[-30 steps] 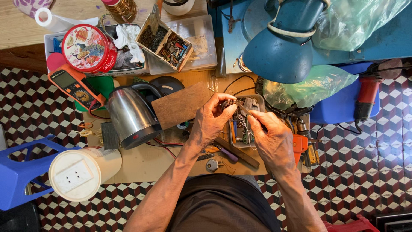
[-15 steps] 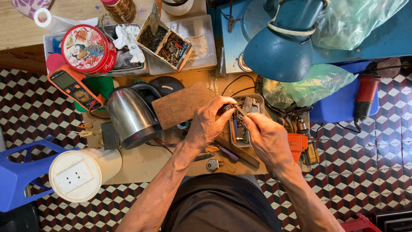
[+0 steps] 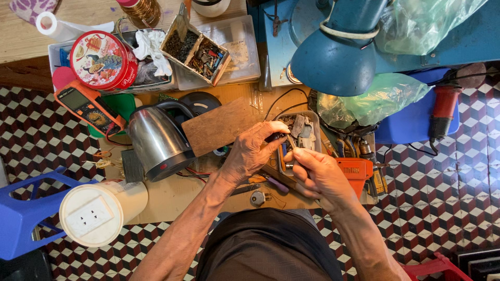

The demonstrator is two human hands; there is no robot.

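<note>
Pinching thin tool (image 3: 291,144), right hand (image 3: 324,177) over surface (image 3: 172,200), grip closed on it. Left hand (image 3: 250,153) just beside, fingers curled round small dark part (image 3: 274,138) above grey tray (image 3: 307,130). Kettle (image 3: 156,140) left, board (image 3: 219,125) between. Blue lamp (image 3: 338,57) beyond.

floor (image 3: 31,119): checker of dark red, black and white — cube-like pattern
kettle (image 3: 156,140): bare silver steel, black handle, small red mark low on the body
lamp shade (image 3: 333,65): deep blue
round tin (image 3: 101,60): red rim, multicoloured picture on the lid
meter (image 3: 88,106): orange case, grey screen
stool (image 3: 23,213): blue
socket cylinder (image 3: 94,213): off-white
plastic bag (image 3: 380,96): translucent green
board (image 3: 219,125): plain brown wood
drill (image 3: 442,109): red body — dark cord
</note>
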